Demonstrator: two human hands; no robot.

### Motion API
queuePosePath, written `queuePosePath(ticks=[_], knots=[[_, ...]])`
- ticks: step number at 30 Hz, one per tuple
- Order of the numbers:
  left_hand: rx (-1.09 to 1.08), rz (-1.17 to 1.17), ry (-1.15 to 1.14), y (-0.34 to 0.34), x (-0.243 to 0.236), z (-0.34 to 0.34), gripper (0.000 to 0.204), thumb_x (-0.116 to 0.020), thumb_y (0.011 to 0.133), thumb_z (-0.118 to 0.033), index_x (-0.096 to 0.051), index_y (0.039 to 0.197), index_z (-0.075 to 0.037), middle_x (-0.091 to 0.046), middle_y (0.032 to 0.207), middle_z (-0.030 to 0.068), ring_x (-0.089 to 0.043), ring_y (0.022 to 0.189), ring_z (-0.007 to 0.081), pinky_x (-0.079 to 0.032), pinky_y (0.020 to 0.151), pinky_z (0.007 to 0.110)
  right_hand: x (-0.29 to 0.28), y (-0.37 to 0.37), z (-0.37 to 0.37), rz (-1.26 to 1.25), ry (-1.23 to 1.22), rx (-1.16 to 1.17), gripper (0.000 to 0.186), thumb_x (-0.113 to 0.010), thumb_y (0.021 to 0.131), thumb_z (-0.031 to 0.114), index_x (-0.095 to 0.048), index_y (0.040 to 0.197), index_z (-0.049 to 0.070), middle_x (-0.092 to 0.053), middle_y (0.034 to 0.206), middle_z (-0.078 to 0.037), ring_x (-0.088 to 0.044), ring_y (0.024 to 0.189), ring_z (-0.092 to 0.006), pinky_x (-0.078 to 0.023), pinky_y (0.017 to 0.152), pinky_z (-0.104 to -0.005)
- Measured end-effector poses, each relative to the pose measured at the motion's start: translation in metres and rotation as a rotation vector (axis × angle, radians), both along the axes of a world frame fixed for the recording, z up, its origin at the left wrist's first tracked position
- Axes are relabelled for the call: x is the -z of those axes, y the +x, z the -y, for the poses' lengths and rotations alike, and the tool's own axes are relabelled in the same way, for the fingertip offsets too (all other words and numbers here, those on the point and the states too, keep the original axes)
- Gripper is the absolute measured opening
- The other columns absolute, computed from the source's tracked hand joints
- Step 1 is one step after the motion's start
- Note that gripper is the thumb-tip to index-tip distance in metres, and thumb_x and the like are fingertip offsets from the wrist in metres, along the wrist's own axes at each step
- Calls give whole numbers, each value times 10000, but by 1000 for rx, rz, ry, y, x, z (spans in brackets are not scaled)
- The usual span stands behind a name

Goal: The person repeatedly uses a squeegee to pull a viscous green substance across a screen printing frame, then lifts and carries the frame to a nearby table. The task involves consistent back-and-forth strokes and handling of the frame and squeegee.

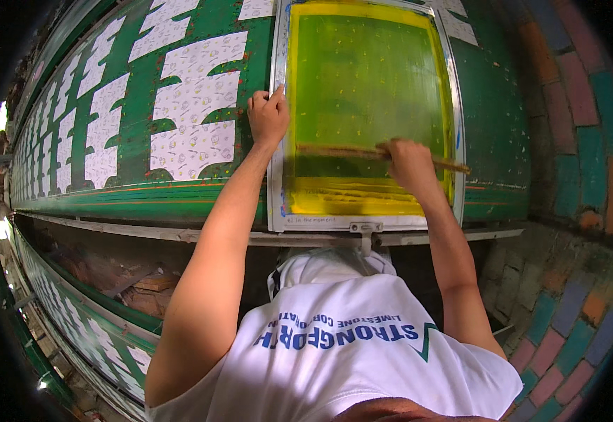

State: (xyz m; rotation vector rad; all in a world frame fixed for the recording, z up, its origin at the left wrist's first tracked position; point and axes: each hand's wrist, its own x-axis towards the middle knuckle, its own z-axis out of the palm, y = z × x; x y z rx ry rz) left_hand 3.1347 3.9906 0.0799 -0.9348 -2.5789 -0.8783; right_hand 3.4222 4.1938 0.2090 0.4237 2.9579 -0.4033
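Note:
A printing screen [366, 84] with yellow ink along its borders and a light metal frame lies on the green table [496, 141]. My left hand [268, 116] grips the frame's left side with bent fingers. My right hand [408, 162] holds a long wooden squeegee [334, 153], which lies crosswise over the lower part of the mesh, slightly tilted. A thick band of yellow ink runs below it. A metal bracket [364, 229] sits on the frame's near edge, at the table's rail.
Several white patterned cut fabric pieces [192, 144] lie in rows to the left. The near rail [236, 236] runs crosswise before me. Multicoloured blocks [573, 176] form the surface at the right. Another green table with fabric pieces [67, 316] stands at the lower left.

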Motion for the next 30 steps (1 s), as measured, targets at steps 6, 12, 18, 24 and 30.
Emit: queuePosePath(ticks=[6, 12, 18, 24, 30], knots=[[-12, -34, -65, 3, -6, -1, 337, -645, 951, -144, -765, 1265, -165, -586, 1037, 129, -550, 989, 338, -479, 887, 452, 29, -133, -105, -272, 170, 52, 406, -701, 806, 58, -746, 1198, 154, -737, 1046, -152, -718, 966, -374, -586, 812, -494], [-10, -6, -131, 5, -12, -3, 358, -644, 980, -133, -736, 1326, -140, -571, 1032, 118, -525, 959, 293, -461, 880, 433, 59, -254, -195, -337, 275, 81, 438, -690, 833, 66, -725, 1257, 173, -739, 1118, -122, -714, 1027, -353, -595, 860, -477], [-29, 18, -142, 8, -19, -6, 337, -650, 974, -151, -755, 1294, -150, -585, 1059, 134, -540, 970, 306, -469, 876, 440, 81, -326, -242, -369, 364, -11, 316, -640, 880, 101, -738, 1177, 147, -753, 1064, -147, -740, 965, -378, -610, 803, -515], [-12, 7, -114, 7, -20, -4, 338, -650, 967, -117, -755, 1288, -136, -604, 1059, 140, -551, 974, 308, -472, 879, 429, 81, -366, -274, -334, 239, -96, 217, -645, 799, 124, -743, 949, 2, -712, 894, -290, -701, 873, -478, -556, 765, -573], [4, 75, 37, 1, -10, 2, 352, -589, 963, -27, -752, 1262, -115, -623, 1064, 138, -577, 993, 321, -487, 899, 432, 56, -312, -232, -62, 293, -341, 266, -609, 751, 110, -763, 944, 12, -721, 843, -268, -707, 821, -468, -575, 716, -542]])
